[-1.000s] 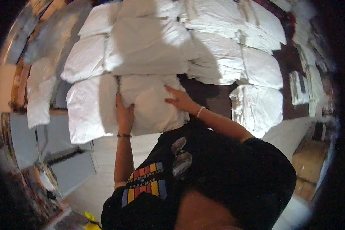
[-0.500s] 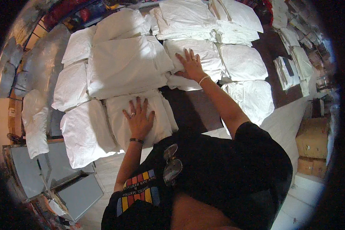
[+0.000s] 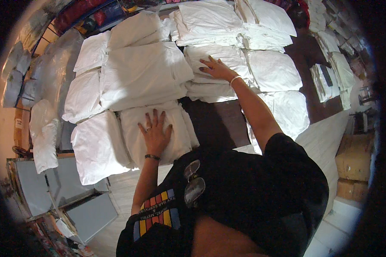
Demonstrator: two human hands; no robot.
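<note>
My left hand lies spread, palm down, on a folded white cloth stack at the front middle. Beside it on the left is another white stack. My right hand rests with fingers apart on a folded white cloth stack farther back and right of centre, a white band on its wrist. Several more folded white stacks stand in rows on a dark brown table top.
At the left, plastic-wrapped items stand beside grey panels. A white bundle with a dark strip lies on the table's right side. Cardboard boxes stand on the lower right; colourful bundles are beyond the far edge.
Since a second ago, my right hand has moved from the front middle stack back and right onto another stack. My left hand has shifted right, from gripping the stack's side to lying flat on top.
</note>
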